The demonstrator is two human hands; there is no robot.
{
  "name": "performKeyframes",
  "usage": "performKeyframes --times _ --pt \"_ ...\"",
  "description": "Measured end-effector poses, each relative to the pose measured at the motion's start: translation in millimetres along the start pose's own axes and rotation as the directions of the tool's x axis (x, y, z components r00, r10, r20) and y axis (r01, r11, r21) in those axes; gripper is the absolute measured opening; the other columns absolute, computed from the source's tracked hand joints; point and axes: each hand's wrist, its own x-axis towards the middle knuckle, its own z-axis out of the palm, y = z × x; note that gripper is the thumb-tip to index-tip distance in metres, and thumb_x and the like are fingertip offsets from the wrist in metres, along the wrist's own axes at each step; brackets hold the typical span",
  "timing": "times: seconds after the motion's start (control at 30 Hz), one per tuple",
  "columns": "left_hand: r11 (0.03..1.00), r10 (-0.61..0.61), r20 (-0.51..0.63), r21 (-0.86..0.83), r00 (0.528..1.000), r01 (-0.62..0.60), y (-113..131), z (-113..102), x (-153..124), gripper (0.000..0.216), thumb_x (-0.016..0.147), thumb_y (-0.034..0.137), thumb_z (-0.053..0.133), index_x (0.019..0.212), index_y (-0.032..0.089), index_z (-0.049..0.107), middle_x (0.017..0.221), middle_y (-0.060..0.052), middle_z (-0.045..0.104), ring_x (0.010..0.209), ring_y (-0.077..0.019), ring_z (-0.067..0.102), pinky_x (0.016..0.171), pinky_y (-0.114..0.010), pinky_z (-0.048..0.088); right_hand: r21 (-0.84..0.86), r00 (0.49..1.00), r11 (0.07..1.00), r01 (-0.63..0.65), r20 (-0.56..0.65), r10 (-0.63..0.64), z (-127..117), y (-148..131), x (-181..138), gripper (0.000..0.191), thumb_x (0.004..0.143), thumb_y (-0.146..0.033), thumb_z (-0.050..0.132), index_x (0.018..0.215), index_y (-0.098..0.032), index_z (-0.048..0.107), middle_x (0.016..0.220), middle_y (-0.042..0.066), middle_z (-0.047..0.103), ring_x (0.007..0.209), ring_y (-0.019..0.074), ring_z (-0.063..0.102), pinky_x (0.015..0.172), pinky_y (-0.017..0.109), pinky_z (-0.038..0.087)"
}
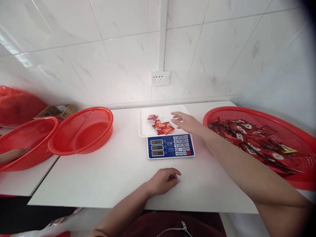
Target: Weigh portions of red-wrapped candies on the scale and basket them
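My right hand (185, 122) is over the right part of the scale's white tray (143, 126), its fingers apart and nothing in them. Just left of its fingertips, several small red wrapped packets (163, 126) lie together on the tray. The blue keypad and displays of the digital scale (170, 146) face me below the tray. My left hand (164, 181) rests on the white table in front of the scale. Its fingers are loosely curled with a gap to the thumb, and no object shows in it.
On the right stands a large red basket (209, 115) holding many red packets (247, 131). To the left is another red basket (81, 131). Beside it, another person's hand (17, 154) reaches into a red basket (46, 148). A cardboard box (66, 112) and red bag (19, 105) sit behind.
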Motion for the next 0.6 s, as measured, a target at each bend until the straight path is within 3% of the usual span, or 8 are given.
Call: performKeyframes --times 0.07,0.13,0.17,0.2,0.27,0.33,0.43,0.6 --pt "1.0 0.024 -0.128 -0.005 0.992 -0.025 5.2 -18.9 -10.3 0.025 0.083 0.03 0.05 0.103 0.02 0.061 0.089 -0.003 0.066 0.076 -0.0127 0.059 0.069 -0.023 0.048 -0.008 0.987 0.998 0.056 -0.147 -0.057 1.5 2.2 -9.0 0.043 0.081 -0.04 0.05 0.121 -0.024 0.051 0.125 0.007 0.054 0.105 0.0224 0.056 0.084 0.036 0.049" --pt "0.996 0.053 -0.379 0.085 0.924 -0.022 8.3 -51.6 -25.9 0.024 0.084 0.033 0.049 0.099 0.02 0.061 0.093 -0.004 0.066 0.081 -0.0142 0.06 0.074 -0.026 0.048 0.069 0.971 0.996 0.062 -0.235 -0.044 2.7 8.4 -31.2 0.037 0.081 -0.039 0.05 0.115 -0.024 0.054 0.118 0.007 0.058 0.101 0.0216 0.057 0.082 0.035 0.049" --pt "0.984 0.081 -0.534 0.178 0.842 0.018 8.1 -72.2 -35.2 0.023 0.085 0.033 0.048 0.098 0.02 0.061 0.096 -0.005 0.065 0.084 -0.0155 0.06 0.078 -0.028 0.048 0.138 0.973 0.99 0.037 -0.23 -0.005 4.9 13.1 -45.9 0.034 0.082 -0.04 0.049 0.111 -0.024 0.056 0.109 0.006 0.062 0.094 0.0204 0.059 0.078 0.034 0.05" --pt "0.954 0.127 -0.695 0.281 0.708 0.105 6.5 -94.3 -44.8 0.024 0.085 0.034 0.047 0.098 0.02 0.06 0.098 -0.006 0.065 0.089 -0.0176 0.059 0.082 -0.032 0.047 0.207 0.98 0.978 -0.001 -0.192 0.042 9.0 18.7 -61.9 0.031 0.082 -0.042 0.049 0.105 -0.023 0.058 0.096 0.005 0.065 0.083 0.0189 0.061 0.072 0.033 0.051" --pt "0.829 0.268 -0.845 0.447 0.463 0.337 -0.6 -138.0 -63.8 0.029 0.085 0.036 0.048 0.104 0.018 0.058 0.109 -0.01 0.061 0.106 -0.0235 0.052 0.094 -0.04 0.04 0.321 0.995 0.943 -0.092 -0.01 0.101 23.2 31.9 -94.3 0.027 0.081 -0.044 0.05 0.094 -0.022 0.059 0.075 0.003 0.062 0.066 0.0164 0.059 0.061 0.03 0.05" --pt "0.681 0.341 -0.864 0.499 0.371 0.536 -10.9 -173.2 -79.7 0.038 0.085 0.039 0.047 0.113 0.015 0.055 0.122 -0.014 0.054 0.12 -0.0284 0.041 0.101 -0.047 0.03 0.387 0.959 0.899 -0.205 0.262 0.106 43.8 45.2 -122.6 0.027 0.08 -0.045 0.049 0.09 -0.021 0.058 0.068 0.001 0.059 0.06 0.0152 0.056 0.054 0.029 0.048" --pt "0.524 0.215 -0.905 0.425 0.368 0.738 -25.6 -200.6 -93.1 0.047 0.086 0.043 0.043 0.123 0.015 0.048 0.126 -0.016 0.051 0.128 -0.0331 0.03 0.103 -0.057 0.019 0.385 0.857 0.879 -0.282 0.512 0.05 75.9 59.3 -149.9 0.028 0.08 -0.043 0.051 0.093 -0.02 0.06 0.074 0.002 0.06 0.067 0.0155 0.056 0.06 0.028 0.047" --pt "0.413 0.019 -0.903 0.397 0.428 0.819 -31.4 -199.8 -87.8 0.046 0.087 0.046 0.038 0.119 0.015 0.052 0.114 -0.014 0.061 0.112 -0.0308 0.049 0.103 -0.057 0.016 0.417 0.835 0.857 -0.302 0.55 0.027 96.3 66.1 -155.1 0.03 0.08 -0.043 0.052 0.099 -0.02 0.06 0.08 0.002 0.056 0.072 0.0149 0.053 0.063 0.027 0.045"
